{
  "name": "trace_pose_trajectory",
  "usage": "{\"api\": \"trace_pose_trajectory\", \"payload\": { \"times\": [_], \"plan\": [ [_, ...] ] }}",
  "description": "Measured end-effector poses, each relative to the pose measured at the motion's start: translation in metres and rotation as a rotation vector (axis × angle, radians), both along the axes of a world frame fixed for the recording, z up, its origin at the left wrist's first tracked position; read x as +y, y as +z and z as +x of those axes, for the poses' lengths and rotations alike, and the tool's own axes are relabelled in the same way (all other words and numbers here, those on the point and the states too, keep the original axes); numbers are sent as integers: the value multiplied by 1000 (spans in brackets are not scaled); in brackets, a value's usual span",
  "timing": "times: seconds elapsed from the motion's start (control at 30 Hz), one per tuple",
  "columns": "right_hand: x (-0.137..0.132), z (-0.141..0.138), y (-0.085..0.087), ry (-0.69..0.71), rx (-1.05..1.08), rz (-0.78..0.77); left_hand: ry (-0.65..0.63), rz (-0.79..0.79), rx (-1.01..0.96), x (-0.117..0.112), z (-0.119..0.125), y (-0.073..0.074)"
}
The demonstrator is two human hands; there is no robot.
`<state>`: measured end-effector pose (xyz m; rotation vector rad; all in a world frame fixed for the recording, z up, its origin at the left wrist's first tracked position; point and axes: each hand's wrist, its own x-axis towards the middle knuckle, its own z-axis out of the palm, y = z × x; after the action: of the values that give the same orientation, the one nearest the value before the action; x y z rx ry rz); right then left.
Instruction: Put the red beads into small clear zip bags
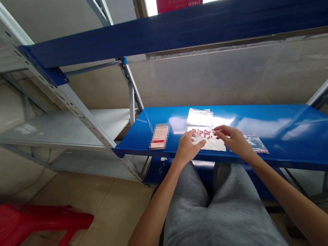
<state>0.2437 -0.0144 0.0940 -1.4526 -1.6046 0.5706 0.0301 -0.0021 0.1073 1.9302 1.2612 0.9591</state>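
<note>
While the left hand [187, 147] pinches a bag [197, 137], red beads [207, 133] lie nearby.

Free passage along the bare blue shelf [294, 138] right of the right hand [234, 141], and under the overhead blue beam [178, 22]; obstructions: blurred packet [159, 136] just left of the left hand [187, 148], stacked clear bags [200, 116] ahead, slotted steel upright [78, 111] farther left.

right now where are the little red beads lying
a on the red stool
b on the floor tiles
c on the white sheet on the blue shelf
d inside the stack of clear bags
c. The red beads lie in a loose scatter on the white sheet, which rests on the blue shelf beneath the left hand and right hand.
</note>
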Motion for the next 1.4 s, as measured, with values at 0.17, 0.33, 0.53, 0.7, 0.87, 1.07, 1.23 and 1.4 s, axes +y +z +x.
{"api": "trace_pose_trajectory", "payload": {
  "times": [0.17,0.33,0.53,0.7,0.87,1.07,1.23,1.4],
  "plan": [
    [31,42,-21,-135,-380,10,17,-22,72,2,-5,1],
    [42,41,-37,-76,-540,25,14,-13,103,0,-5,-1],
    [42,40,-46,-123,-646,11,28,-24,63,-1,-3,-3],
    [41,42,-37,-105,-578,49,24,-27,68,-1,-3,-4],
    [28,30,-10,-98,-324,62,-24,53,72,-3,-1,-6],
    [-1,0,13,202,36,1,-125,163,38,-8,9,-8],
    [-13,-11,16,292,138,-70,-231,240,29,-13,15,-6],
    [-20,-14,18,322,276,-220,-243,249,59,-17,19,-8]
  ]
}}
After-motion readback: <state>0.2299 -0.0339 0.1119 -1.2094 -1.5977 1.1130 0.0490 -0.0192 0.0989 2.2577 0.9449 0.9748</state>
